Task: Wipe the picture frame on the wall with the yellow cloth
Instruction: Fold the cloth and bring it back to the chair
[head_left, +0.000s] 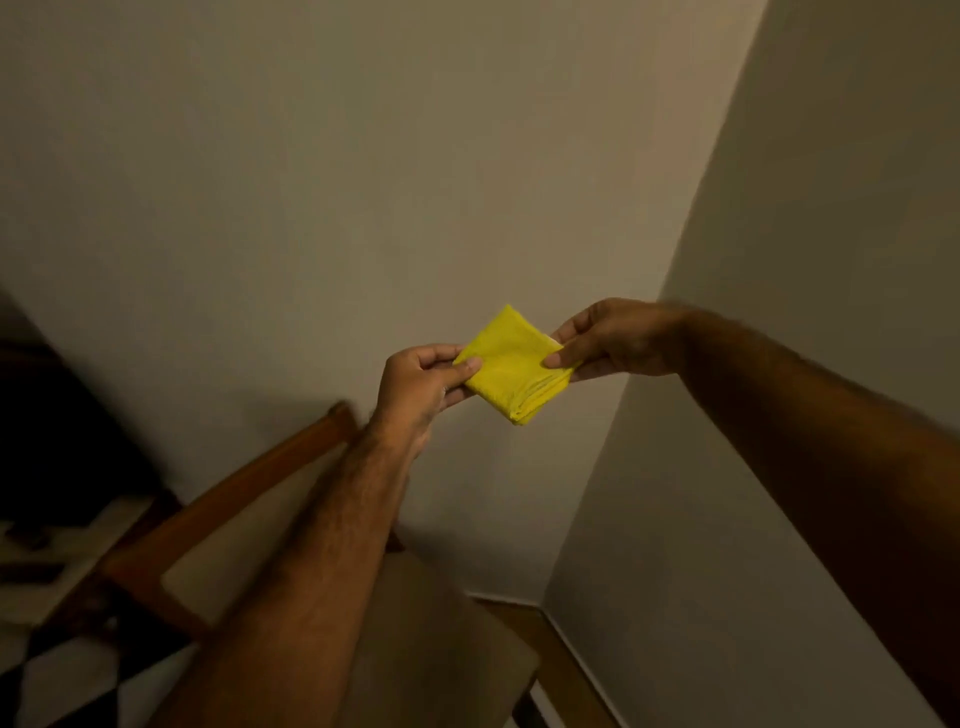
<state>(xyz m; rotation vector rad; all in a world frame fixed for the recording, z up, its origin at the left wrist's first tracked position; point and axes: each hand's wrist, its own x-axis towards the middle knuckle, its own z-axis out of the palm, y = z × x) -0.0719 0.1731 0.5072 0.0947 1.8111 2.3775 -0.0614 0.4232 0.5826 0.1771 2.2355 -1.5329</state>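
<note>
Plain pale walls meet in a corner ahead of us; dim, warm light. Below our arms, a wooden chair with a light padded seat. No picture frame is in view, so wiping has not begun as far as we can judge.

Yellow cloth: folded into a small square of several layers, held in the air between both hands, clear of wall and chair. Stacked fold edges show at the corner hanging lowest, away from both grips.

Left hand: closed on the cloth's left corner, thumb on top, fingers curled beneath.
Right hand: pinching the opposite corner, thumb on the upper face, fingers behind.

Handling, our judgement: light, soft, limp. It keeps its square shape only because the two grips hold it taut across the diagonal; let one corner go and the layers will likely droop or unfold. Not fragile and not slippery, as the weave looks slightly textured.

Where to hold for wiping: we would shift one hand from its corner to the middle of the pad, palm flat behind, fingers spread over the layers, so the folds stay together under pressure.
</note>
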